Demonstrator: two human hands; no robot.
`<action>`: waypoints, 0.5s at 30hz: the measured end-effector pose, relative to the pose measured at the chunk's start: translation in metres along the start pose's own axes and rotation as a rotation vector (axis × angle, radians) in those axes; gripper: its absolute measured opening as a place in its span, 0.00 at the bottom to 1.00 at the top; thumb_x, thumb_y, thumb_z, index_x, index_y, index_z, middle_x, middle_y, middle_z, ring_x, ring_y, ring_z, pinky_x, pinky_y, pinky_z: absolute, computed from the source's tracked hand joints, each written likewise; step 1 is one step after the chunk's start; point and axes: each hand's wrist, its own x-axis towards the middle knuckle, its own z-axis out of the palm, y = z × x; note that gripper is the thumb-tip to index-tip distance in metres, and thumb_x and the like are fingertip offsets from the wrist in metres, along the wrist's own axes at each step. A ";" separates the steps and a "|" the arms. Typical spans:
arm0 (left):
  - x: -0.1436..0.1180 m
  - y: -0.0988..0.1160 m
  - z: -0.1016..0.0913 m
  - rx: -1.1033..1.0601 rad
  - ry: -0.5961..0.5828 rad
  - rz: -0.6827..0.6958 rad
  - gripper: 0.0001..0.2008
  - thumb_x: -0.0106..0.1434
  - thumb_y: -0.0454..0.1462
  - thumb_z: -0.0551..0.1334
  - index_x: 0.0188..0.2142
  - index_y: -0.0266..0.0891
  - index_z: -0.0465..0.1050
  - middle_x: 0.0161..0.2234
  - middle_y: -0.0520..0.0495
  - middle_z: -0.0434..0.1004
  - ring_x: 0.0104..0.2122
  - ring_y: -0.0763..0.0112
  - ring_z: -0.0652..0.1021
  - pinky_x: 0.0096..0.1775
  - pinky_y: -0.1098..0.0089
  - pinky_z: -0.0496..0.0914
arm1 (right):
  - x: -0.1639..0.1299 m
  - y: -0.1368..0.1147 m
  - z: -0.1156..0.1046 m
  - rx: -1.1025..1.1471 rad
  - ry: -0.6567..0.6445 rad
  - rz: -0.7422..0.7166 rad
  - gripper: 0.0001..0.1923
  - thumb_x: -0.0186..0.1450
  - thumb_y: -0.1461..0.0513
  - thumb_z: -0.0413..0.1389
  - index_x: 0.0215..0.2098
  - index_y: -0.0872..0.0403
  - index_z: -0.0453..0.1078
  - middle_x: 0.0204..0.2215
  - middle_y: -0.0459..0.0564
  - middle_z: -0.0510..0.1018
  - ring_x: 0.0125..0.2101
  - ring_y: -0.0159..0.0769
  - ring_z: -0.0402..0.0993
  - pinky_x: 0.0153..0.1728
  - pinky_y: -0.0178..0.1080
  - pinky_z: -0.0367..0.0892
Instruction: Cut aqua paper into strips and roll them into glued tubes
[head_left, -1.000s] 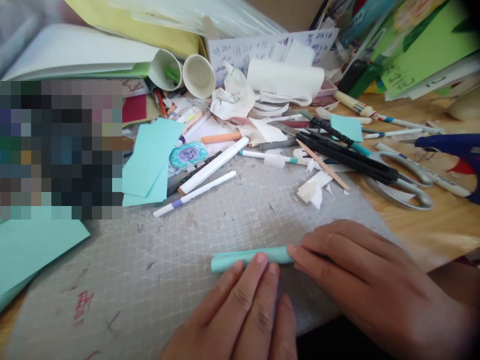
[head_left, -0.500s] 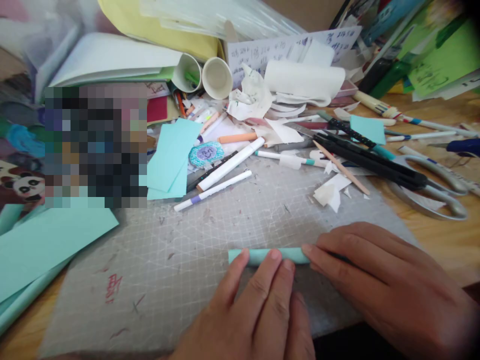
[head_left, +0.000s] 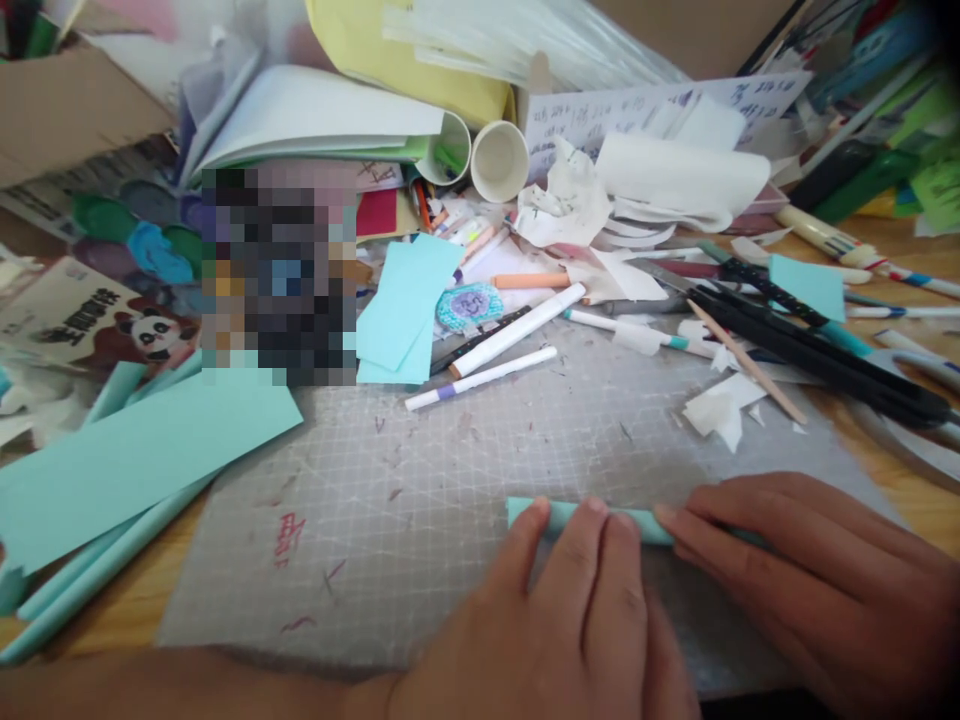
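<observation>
A thin rolled tube of mint-green paper (head_left: 568, 516) lies on the grey cutting mat (head_left: 360, 560), close to me. Across its left and middle part, my left hand (head_left: 577, 620) holds it with the fingertips pressed along the top; the thumb is hidden. My right hand (head_left: 810, 570) has its fingers closed on the right part of the same tube, covering much of that end. A little of the mint paper shows beneath the right fingers.
Mint-green paper strips (head_left: 187, 440) and rolled tubes (head_left: 120, 570) lie at the left. Mint-green sheets (head_left: 409, 305), a white marker (head_left: 517, 330), torn paper (head_left: 724, 405) and scissors (head_left: 907, 370) lie beyond the hands. Two paper cups (head_left: 500, 162) lie farther back.
The camera view has swung left, so the scene sits farther right in the picture and more of my left forearm shows. Both hands stay on the paper tube.
</observation>
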 end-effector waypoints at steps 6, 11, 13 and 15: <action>0.013 -0.019 -0.019 -0.088 -0.120 -0.007 0.14 0.67 0.31 0.51 0.44 0.34 0.74 0.42 0.38 0.79 0.39 0.57 0.79 0.36 0.62 0.76 | 0.010 -0.007 -0.004 -0.008 -0.041 0.041 0.17 0.69 0.67 0.48 0.52 0.51 0.71 0.42 0.54 0.76 0.42 0.46 0.71 0.41 0.49 0.69; 0.021 -0.034 -0.021 -0.087 -0.209 -0.011 0.10 0.58 0.30 0.56 0.37 0.36 0.73 0.36 0.43 0.77 0.32 0.60 0.76 0.29 0.64 0.74 | 0.025 -0.012 -0.010 0.032 0.026 -0.025 0.13 0.69 0.67 0.49 0.48 0.58 0.72 0.38 0.53 0.76 0.38 0.41 0.70 0.38 0.43 0.68; 0.021 -0.037 -0.020 -0.113 -0.219 -0.026 0.12 0.54 0.29 0.56 0.38 0.37 0.72 0.36 0.43 0.76 0.32 0.59 0.75 0.30 0.63 0.74 | 0.028 -0.012 -0.011 0.039 0.039 -0.024 0.12 0.69 0.68 0.49 0.48 0.58 0.71 0.37 0.53 0.75 0.37 0.40 0.69 0.37 0.42 0.67; 0.020 -0.040 -0.019 -0.150 -0.248 -0.046 0.12 0.54 0.29 0.56 0.38 0.38 0.71 0.35 0.45 0.75 0.33 0.59 0.74 0.32 0.60 0.74 | 0.030 -0.013 -0.011 0.047 0.055 -0.015 0.11 0.70 0.68 0.49 0.46 0.58 0.71 0.36 0.53 0.75 0.36 0.39 0.68 0.37 0.41 0.66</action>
